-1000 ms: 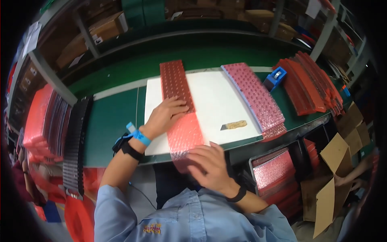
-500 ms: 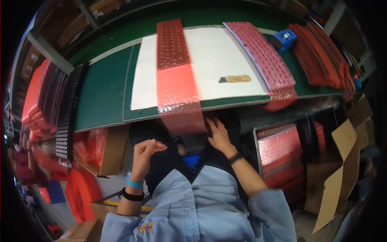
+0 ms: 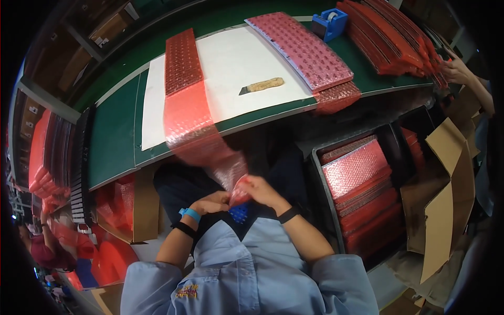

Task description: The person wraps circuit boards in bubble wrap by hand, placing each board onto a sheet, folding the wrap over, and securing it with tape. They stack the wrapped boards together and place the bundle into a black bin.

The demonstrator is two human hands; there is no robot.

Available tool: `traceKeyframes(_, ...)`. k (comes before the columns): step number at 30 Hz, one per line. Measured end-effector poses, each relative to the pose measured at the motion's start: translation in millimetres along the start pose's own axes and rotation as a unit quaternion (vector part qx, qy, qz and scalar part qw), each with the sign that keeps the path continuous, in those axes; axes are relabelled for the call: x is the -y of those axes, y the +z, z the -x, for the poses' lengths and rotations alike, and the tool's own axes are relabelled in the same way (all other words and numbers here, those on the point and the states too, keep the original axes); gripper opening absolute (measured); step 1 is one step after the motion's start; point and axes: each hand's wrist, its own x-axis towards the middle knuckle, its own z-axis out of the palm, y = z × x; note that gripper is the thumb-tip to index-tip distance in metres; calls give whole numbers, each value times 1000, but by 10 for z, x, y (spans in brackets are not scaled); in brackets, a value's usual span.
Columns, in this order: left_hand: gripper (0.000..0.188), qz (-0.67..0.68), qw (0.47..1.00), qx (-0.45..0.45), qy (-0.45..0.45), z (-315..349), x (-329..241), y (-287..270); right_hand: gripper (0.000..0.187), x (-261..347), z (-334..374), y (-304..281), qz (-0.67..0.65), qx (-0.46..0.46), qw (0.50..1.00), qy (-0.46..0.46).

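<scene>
A long strip of red bubble wrap [image 3: 189, 107] lies over a white sheet [image 3: 226, 68], folded double at its far part, and hangs over the table's front edge. Its loose end is bunched above my lap. My right hand [image 3: 262, 193] closes on that end with thumb and fingers. Beside it my left hand [image 3: 211, 203] pinches the same end; its fingertips are partly hidden. On the sheet rests a knife [image 3: 265, 85] with a tan handle and a dark blade. A flat board in pink bubble wrap [image 3: 302, 50] lies to the right, with a flap over the edge.
A blue tape dispenser [image 3: 329, 23] and stacked red wrapped packs [image 3: 383, 39] stand at the table's right. A black crate [image 3: 328, 205] of wrapped packs and an open cardboard box [image 3: 438, 210] stand below. Another person's hand [image 3: 458, 71] reaches in at right. A red roll [image 3: 116, 260] stands lower left.
Both hands have come together over my lap and gathered the strip's loose end, pulling it nearer. My left hand was apart from it before. The whole view has turned somewhat.
</scene>
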Motion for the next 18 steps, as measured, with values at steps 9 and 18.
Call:
traceKeyframes(9,37,-271,936,-221,40,-395,-436,518,19,661,434,-405,-420,-260,867,-59)
traceKeyframes(18,23,214,910,-240,261,-215,-589,1010,49,1055,1088,-481,93,47,974,-200)
